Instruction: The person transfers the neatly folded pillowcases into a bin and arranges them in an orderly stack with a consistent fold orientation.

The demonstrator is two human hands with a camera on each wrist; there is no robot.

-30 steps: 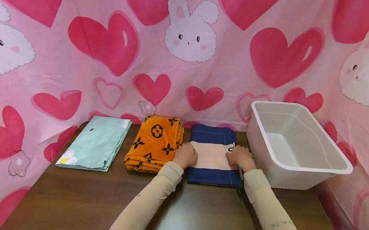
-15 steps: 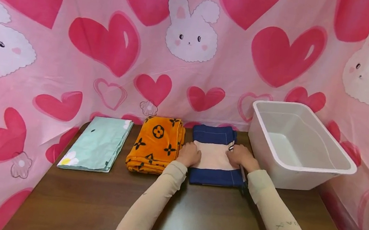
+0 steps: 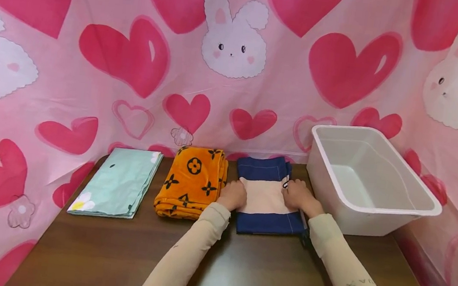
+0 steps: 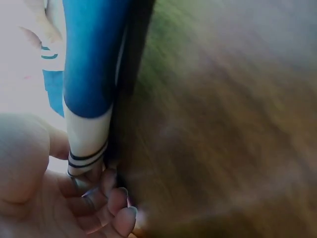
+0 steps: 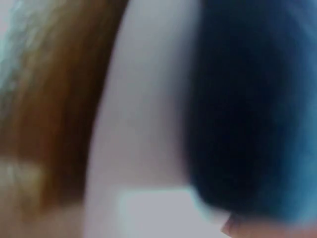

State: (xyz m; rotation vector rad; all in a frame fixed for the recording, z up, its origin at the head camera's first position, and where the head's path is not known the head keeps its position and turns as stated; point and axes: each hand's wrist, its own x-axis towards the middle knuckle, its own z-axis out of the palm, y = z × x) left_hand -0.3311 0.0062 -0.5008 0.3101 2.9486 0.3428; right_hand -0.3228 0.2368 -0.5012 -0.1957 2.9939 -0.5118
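A folded navy-and-cream cloth lies on the table between both hands. My left hand grips its left edge. In the left wrist view, the thumb of my left hand is over the cloth's cream band and the fingers curl under its edge. My right hand holds the right edge, close to a small black loop mark on the cream band. The right wrist view is blurred; the cloth's navy part fills much of it, and only a sliver of hand shows at the bottom.
An orange folded blanket with black motifs lies just left of my left hand. Further left is a mint folded cloth with daisies. A white tub stands right of my right hand. A pink heart-print curtain hangs behind the table.
The navy-and-cream cloth has turned slightly, its near end shifting a little to the right. My left hand has moved slightly right with it. Both hands keep their hold.
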